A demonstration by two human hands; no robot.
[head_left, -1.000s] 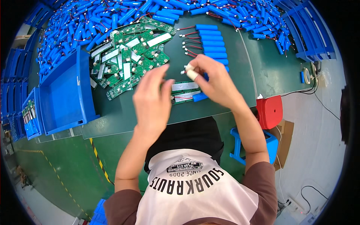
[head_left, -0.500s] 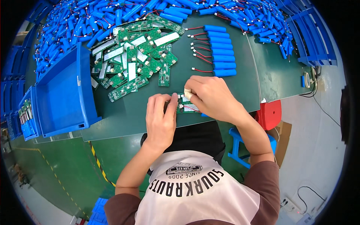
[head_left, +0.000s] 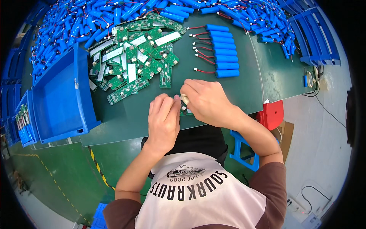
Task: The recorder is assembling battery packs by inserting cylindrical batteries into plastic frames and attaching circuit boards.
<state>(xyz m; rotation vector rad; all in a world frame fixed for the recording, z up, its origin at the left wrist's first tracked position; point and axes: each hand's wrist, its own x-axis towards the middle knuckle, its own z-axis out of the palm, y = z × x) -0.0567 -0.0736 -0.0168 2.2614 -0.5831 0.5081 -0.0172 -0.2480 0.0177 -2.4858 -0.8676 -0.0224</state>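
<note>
Near the table's front edge, a green circuit board [head_left: 183, 112] shows only in part between my two hands. My left hand [head_left: 164, 114] is closed, its fingertips holding the board's left side. Across from it, my right hand [head_left: 207, 100] is closed in a pinch over the board, with a pale finger cover on a fingertip; what it pinches is hidden. Beyond my right hand lies a row of blue cylindrical batteries [head_left: 227, 59] with red and black leads and white plugs. A pile of green circuit boards [head_left: 131, 57], some with white strips, lies to the far left of my hands.
A large heap of blue batteries [head_left: 87, 23] covers the table's back. On the left sit an open blue bin [head_left: 57, 99] and a smaller bin [head_left: 27, 128] holding batteries and boards. Blue racks [head_left: 314, 36], a red stool [head_left: 271, 114] and a blue stool [head_left: 244, 152] are at right.
My right hand has shifted left and slightly down toward my left fingertips, covering more of the board. The red lead seen on the board before is now hidden.
</note>
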